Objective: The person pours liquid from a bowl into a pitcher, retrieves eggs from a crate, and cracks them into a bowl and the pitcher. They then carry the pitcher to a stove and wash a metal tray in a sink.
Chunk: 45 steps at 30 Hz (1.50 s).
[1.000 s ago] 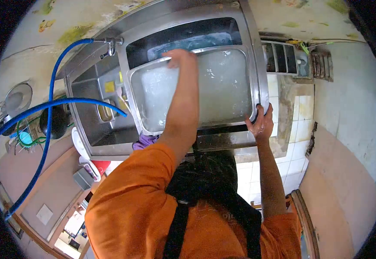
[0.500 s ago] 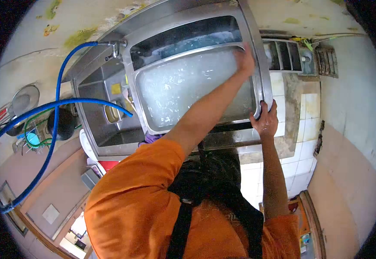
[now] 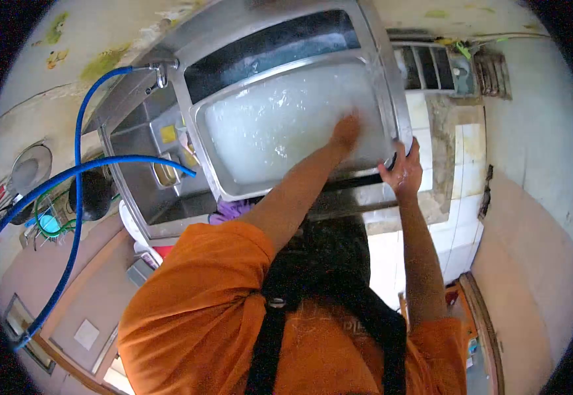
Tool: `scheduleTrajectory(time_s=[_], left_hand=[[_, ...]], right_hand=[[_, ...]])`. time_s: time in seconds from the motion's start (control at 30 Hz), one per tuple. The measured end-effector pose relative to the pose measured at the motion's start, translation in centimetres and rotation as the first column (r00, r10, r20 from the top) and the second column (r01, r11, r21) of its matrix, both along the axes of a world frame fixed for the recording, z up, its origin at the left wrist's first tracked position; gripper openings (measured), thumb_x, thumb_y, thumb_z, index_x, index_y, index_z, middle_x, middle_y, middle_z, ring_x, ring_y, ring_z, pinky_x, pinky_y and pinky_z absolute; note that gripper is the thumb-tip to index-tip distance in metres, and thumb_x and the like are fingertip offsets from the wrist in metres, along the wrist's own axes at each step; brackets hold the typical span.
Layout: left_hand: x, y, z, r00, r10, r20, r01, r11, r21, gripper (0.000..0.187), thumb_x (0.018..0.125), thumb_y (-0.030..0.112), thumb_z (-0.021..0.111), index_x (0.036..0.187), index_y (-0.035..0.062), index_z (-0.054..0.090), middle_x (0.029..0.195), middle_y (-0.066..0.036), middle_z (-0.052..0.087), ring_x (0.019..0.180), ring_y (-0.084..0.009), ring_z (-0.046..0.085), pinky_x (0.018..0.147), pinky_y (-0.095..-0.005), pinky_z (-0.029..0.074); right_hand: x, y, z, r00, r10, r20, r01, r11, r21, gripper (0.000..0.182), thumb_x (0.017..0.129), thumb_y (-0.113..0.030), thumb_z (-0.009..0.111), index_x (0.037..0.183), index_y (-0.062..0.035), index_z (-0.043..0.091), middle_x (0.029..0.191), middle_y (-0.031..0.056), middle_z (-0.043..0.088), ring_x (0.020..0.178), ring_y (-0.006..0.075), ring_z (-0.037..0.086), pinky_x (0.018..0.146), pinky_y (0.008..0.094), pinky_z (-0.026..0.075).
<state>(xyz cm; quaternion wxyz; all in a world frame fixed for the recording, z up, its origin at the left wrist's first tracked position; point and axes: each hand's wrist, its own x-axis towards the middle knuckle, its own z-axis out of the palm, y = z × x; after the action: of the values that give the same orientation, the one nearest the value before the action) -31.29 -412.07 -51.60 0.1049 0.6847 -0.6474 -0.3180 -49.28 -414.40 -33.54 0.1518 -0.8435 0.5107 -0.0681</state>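
A large metal tub of cloudy water sits over the right basin of the steel sink. My left hand is over the right part of the water, blurred by motion; its fingers are smeared, and whether it holds anything is unclear. At the near right corner of the sink, beside the tub's corner, my right hand rests on the edge with its fingers spread and wet suds on its back. Purple gloves or cloth lie at the sink's front edge.
A blue hose runs from the tap and loops across the left basin. That basin holds a small metal container and a yellow sponge. Strainers and utensils are at far left; white tiles lie to the right.
My left hand has moved from the tub's far right corner down and left, toward the near side. My right hand remains at the sink's corner. The view has shifted slightly.
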Motion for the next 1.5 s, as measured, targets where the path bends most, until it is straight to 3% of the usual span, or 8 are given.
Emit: scheduleTrajectory(time_s=[0.3, 0.53, 0.67, 0.7, 0.77, 0.87, 1.1, 1.5], left_hand=[[2.6, 2.8, 5.3, 0.820, -0.537, -0.197, 0.558, 0.827, 0.068, 0.050, 0.092, 0.024, 0.053, 0.138, 0.0066, 0.045, 0.141, -0.020, 0.046, 0.123, -0.0398, 0.051, 0.104, -0.0481, 0.042], [5.3, 3.7, 8.2, 0.703, -0.654, -0.277, 0.695, 0.715, 0.075, 0.045, 0.093, 0.027, 0.052, 0.136, 0.0119, 0.049, 0.138, -0.017, 0.051, 0.120, -0.0364, 0.055, 0.104, -0.0463, 0.043], [9.2, 9.0, -3.3, 0.603, -0.750, -0.274, 0.785, 0.619, 0.034, 0.041, 0.090, 0.028, 0.056, 0.126, 0.0066, 0.061, 0.130, -0.018, 0.058, 0.117, -0.0366, 0.057, 0.101, -0.0447, 0.045], [10.5, 9.8, -4.0, 0.723, -0.571, -0.390, 0.672, 0.711, 0.205, 0.043, 0.091, 0.029, 0.056, 0.128, 0.0080, 0.059, 0.132, -0.017, 0.057, 0.119, -0.0355, 0.056, 0.102, -0.0443, 0.044], [12.8, 13.0, -4.5, 0.871, -0.102, -0.480, 0.403, 0.707, 0.581, 0.047, 0.092, 0.031, 0.055, 0.134, 0.0108, 0.054, 0.135, -0.015, 0.056, 0.121, -0.0334, 0.055, 0.103, -0.0436, 0.043], [12.1, 13.5, -5.5, 0.908, 0.115, -0.402, 0.259, 0.600, 0.757, 0.049, 0.093, 0.032, 0.054, 0.137, 0.0122, 0.052, 0.137, -0.014, 0.055, 0.122, -0.0323, 0.054, 0.104, -0.0433, 0.042], [7.5, 2.2, -1.9, 0.848, -0.436, -0.300, 0.529, 0.716, 0.456, 0.049, 0.093, 0.031, 0.054, 0.138, 0.0119, 0.051, 0.137, -0.015, 0.054, 0.122, -0.0322, 0.054, 0.104, -0.0438, 0.042], [15.0, -2.9, 1.4, 0.910, -0.415, -0.013, 0.413, 0.900, 0.136, 0.050, 0.092, 0.029, 0.054, 0.139, 0.0114, 0.048, 0.138, -0.017, 0.053, 0.122, -0.0319, 0.055, 0.105, -0.0448, 0.042]], right_hand=[[0.2, -0.5, 0.9, 0.999, 0.000, -0.035, 0.002, 0.999, 0.045, 0.063, 0.069, -0.040, 0.075, 0.122, -0.0140, 0.054, 0.133, 0.0279, 0.043, 0.106, 0.0460, 0.058, 0.082, 0.0506, 0.054], [0.2, -0.7, 0.5, 0.995, -0.044, -0.089, 0.058, 0.985, 0.161, 0.069, 0.068, -0.043, 0.075, 0.127, -0.0146, 0.055, 0.141, 0.0283, 0.037, 0.112, 0.0462, 0.056, 0.086, 0.0501, 0.054], [0.1, -0.5, 0.2, 0.993, -0.035, -0.111, 0.051, 0.989, 0.140, 0.069, 0.070, -0.046, 0.073, 0.127, -0.0129, 0.054, 0.141, 0.0304, 0.037, 0.112, 0.0473, 0.056, 0.086, 0.0502, 0.054], [0.0, -0.5, -0.1, 0.999, -0.010, -0.035, 0.010, 1.000, -0.010, 0.059, 0.071, -0.043, 0.072, 0.119, -0.0139, 0.057, 0.132, 0.0295, 0.044, 0.103, 0.0492, 0.059, 0.076, 0.0521, 0.056], [0.0, -0.6, 0.1, 1.000, -0.010, -0.022, 0.010, 1.000, 0.005, 0.061, 0.069, -0.043, 0.073, 0.120, -0.0135, 0.057, 0.131, 0.0296, 0.044, 0.103, 0.0480, 0.059, 0.076, 0.0518, 0.056], [0.0, -0.3, 0.8, 0.999, -0.027, -0.026, 0.028, 0.999, 0.046, 0.060, 0.069, -0.042, 0.073, 0.120, -0.0138, 0.057, 0.131, 0.0296, 0.044, 0.104, 0.0471, 0.059, 0.077, 0.0515, 0.056], [-0.1, -0.6, 0.3, 0.996, -0.022, -0.089, 0.030, 0.995, 0.091, 0.068, 0.070, -0.046, 0.073, 0.126, -0.0118, 0.055, 0.138, 0.0308, 0.039, 0.110, 0.0453, 0.057, 0.084, 0.0511, 0.054], [-0.1, -0.6, 0.4, 0.999, -0.035, -0.036, 0.038, 0.995, 0.094, 0.067, 0.069, -0.047, 0.073, 0.123, -0.0117, 0.057, 0.137, 0.0302, 0.040, 0.111, 0.0457, 0.056, 0.085, 0.0506, 0.054]])
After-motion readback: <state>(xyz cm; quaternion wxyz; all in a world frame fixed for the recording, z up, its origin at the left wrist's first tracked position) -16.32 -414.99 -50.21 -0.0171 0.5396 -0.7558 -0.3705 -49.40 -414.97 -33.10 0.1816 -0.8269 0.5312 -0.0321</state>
